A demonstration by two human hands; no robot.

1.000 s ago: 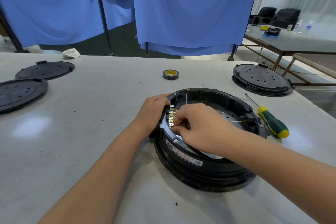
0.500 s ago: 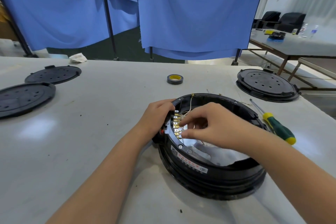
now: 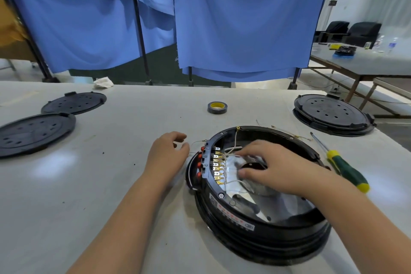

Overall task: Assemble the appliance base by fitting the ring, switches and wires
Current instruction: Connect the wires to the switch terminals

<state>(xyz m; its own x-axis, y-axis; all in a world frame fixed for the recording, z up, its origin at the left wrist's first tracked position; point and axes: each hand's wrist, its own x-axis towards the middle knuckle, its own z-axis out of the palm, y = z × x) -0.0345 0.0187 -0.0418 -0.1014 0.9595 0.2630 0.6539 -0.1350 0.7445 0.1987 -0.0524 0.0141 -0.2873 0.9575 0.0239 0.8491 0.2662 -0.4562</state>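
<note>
The round black appliance base (image 3: 262,231) lies upside down on the table, its shiny metal inside showing. A switch block (image 3: 205,162) with red buttons and a row of brass terminals (image 3: 219,168) sits at its left rim, with thin white wires (image 3: 231,151) running inward. My right hand (image 3: 273,167) rests inside the base, fingers spread over the wires and metal plate. My left hand (image 3: 166,153) hovers just left of the base with loosely curled fingers, holding nothing and off the switch block.
A green-and-yellow screwdriver (image 3: 343,165) lies right of the base. A roll of tape (image 3: 217,108) sits farther back. Black round covers lie at the left (image 3: 33,132), (image 3: 74,102), and another base (image 3: 332,114) at the far right. Blue curtains hang behind the table.
My left hand has let go of the base's left rim and moved away to the left. My right hand shifted from the terminals deeper into the base, fingers now spread flat.
</note>
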